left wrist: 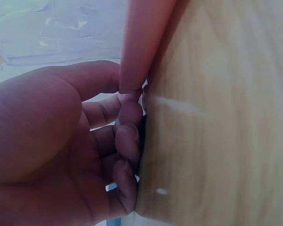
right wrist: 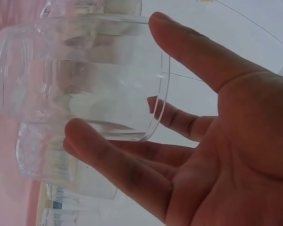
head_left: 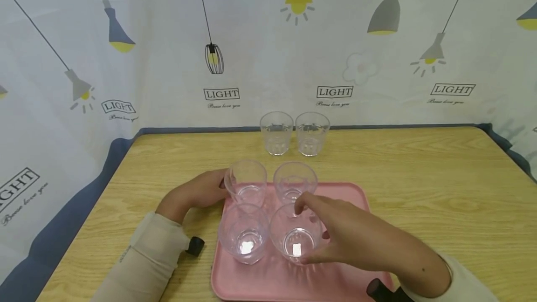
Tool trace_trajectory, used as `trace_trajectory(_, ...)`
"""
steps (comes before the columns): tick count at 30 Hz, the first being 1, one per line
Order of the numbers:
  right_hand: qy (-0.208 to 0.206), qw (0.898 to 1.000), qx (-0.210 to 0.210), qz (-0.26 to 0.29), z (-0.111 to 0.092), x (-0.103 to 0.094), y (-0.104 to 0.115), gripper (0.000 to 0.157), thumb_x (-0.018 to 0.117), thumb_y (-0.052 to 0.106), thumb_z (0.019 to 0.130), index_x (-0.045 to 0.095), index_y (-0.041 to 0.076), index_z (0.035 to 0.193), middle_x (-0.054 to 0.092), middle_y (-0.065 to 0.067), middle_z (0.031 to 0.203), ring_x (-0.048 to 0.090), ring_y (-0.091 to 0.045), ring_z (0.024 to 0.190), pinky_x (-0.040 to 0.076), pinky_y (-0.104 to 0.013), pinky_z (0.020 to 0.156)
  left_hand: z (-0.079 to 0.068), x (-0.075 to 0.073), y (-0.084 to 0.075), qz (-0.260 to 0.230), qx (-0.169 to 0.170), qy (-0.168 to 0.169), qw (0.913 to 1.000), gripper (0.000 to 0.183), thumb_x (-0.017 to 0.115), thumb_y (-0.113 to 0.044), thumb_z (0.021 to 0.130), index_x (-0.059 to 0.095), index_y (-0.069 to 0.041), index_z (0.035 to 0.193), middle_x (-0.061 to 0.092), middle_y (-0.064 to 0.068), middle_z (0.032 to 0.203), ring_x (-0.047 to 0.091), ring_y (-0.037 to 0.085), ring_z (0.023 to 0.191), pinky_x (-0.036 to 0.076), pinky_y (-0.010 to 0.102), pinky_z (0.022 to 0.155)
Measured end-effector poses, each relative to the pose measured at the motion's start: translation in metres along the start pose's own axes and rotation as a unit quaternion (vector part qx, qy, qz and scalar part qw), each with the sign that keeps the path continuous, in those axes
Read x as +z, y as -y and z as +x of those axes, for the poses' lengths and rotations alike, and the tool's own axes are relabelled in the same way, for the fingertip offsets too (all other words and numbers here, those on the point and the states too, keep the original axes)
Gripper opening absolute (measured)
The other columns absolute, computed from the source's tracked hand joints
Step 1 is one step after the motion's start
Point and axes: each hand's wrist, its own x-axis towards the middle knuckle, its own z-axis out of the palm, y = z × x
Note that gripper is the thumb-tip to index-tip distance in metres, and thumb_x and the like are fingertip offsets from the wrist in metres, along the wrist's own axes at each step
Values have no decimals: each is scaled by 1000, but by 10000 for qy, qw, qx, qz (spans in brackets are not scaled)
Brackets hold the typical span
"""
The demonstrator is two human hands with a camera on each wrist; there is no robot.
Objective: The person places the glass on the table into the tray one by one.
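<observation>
My left hand (head_left: 201,191) grips the left edge of a pink tray (head_left: 260,285). In the left wrist view its thumb lies on the tray's rim (left wrist: 144,44) and its curled fingers tuck beneath, close to the tabletop. With thumb and fingers spread around its sides, my right hand (head_left: 356,232) holds the clear cup (head_left: 289,239) at the tray's front right, thumb near the rim in the right wrist view. Beside it stand a front-left cup (head_left: 239,227), a back-left cup (head_left: 247,181) and a back-right cup (head_left: 293,174), all upright on the tray.
Behind the tray, two more clear cups stand side by side on the wooden table (head_left: 419,176), a left one (head_left: 277,136) and a right one (head_left: 311,136). A white curtain (head_left: 260,27) printed with lamps hangs along the table's back and sides.
</observation>
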Motion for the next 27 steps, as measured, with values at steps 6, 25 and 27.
trace_trajectory(6, 41, 10000, -11, 19, 1, 1, -2, 60, 80, 56, 77, 52, 27, 121, 65, 4, 107, 63, -9, 86, 54, -26, 73, 0, 0, -1, -44, -21, 8, 10000, 52, 63, -34, 97, 53, -14, 143, 60, 11, 140, 53, 32, 134, 40, 52, 115)
trace_trajectory(25, -74, 9974, -403, -591, 2, 1, -6, 64, 75, 66, 77, 53, 26, 122, 66, 10, 103, 63, -8, 97, 55, -29, 79, -1, 0, -2, -40, -8, 24, 10000, 51, 62, -33, 98, 52, -12, 144, 60, 12, 140, 53, 33, 134, 40, 53, 115)
trace_trajectory(27, -76, 9973, -432, -585, 2, 0, -6, 65, 76, 64, 76, 53, 25, 123, 66, 9, 105, 63, -8, 98, 55, -30, 80, -1, 0, -1, -44, -8, 14, 10000, 50, 63, -32, 98, 52, -12, 143, 61, 12, 139, 53, 32, 134, 40, 53, 115)
